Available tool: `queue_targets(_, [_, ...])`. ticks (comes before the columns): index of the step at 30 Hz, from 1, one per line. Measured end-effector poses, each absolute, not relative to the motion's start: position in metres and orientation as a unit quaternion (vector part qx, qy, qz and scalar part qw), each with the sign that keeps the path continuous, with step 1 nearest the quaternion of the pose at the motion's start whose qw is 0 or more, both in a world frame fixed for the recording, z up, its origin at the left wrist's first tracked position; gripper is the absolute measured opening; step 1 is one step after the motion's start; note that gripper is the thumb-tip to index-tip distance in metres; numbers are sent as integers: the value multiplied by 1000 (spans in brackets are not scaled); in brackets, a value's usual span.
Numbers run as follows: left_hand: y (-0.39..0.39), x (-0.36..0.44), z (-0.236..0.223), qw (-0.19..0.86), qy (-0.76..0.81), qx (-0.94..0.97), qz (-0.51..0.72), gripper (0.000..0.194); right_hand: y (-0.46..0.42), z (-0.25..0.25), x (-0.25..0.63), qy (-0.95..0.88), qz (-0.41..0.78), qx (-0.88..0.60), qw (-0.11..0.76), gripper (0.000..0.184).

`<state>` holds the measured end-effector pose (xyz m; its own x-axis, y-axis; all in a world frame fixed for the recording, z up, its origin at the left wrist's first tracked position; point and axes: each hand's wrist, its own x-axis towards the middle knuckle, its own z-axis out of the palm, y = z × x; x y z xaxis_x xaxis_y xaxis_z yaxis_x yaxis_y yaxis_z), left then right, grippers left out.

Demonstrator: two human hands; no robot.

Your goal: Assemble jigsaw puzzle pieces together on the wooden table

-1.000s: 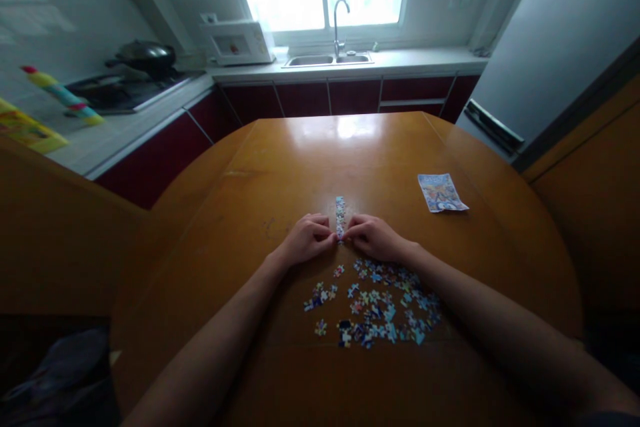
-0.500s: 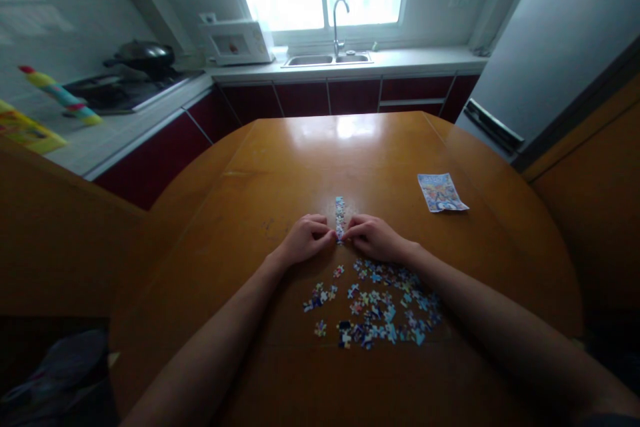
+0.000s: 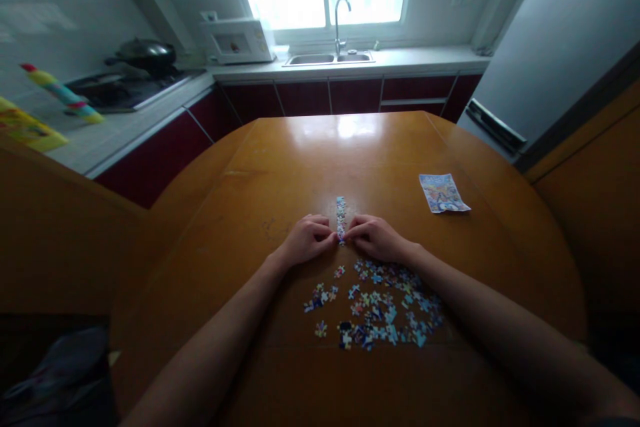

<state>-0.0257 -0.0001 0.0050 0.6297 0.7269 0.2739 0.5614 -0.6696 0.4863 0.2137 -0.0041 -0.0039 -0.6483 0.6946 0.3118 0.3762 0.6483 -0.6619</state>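
A narrow strip of joined jigsaw pieces [image 3: 341,213] lies on the wooden table, running away from me. My left hand [image 3: 310,239] is closed at the strip's near end, fingertips pressed against its left side. From the right, my right hand [image 3: 374,237] pinches at the same near end, so the two hands face each other across it. The lowest piece of the strip shows between the fingertips. Many loose jigsaw pieces [image 3: 385,310] are spread in front of the hands, partly behind my right forearm. A smaller cluster of pieces [image 3: 320,296] lies to their left.
A creased picture sheet [image 3: 444,193] rests on the right of the table [image 3: 280,153]. Beyond the table's far edge stand a counter with a sink [image 3: 311,60] and a white microwave [image 3: 239,40]. A pot [image 3: 145,57] sits on the stove at the left.
Both hands stay at the near end of the strip, with hardly any finger movement. The view has shifted very slightly; the loose pieces and sheet keep their places.
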Motion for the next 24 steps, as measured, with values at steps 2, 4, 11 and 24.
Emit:
queue_targets(2, [0,-26,5,181,363,885,227,41,-5,-5,214,-873,262,-307,276,28])
queue_targets(4, [-1,-25,6,179,363,886,226,42,-5,-5,214,-883,239,-305,266,28])
queue_targets(11, [-2,-22,14,117,338,912,200,38,-10,1,212,-916,159,-296,217,25])
queue_targets(24, [-3,-23,16,122,316,922,189,37,-15,6,209,-934,81,-293,186,22])
